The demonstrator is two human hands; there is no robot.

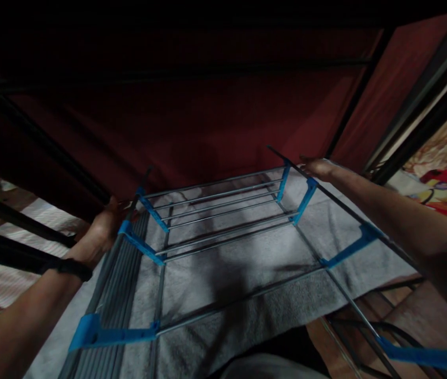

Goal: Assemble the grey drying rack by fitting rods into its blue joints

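The rack [227, 242] spreads across the centre on a towel [266, 255]. The left hand [103, 225] is at nine o'clock beside one long side, the right hand [318, 169] at two-thirty by the other; whether either grips cannot be told. Uneven pressure from the hands could skew the frame or work a tube loose from its blue brackets [143, 246]; soft folds beneath might let it tip. The left fingertips are lost in shadow, and the rack's near ends run off towards five and seven o'clock.
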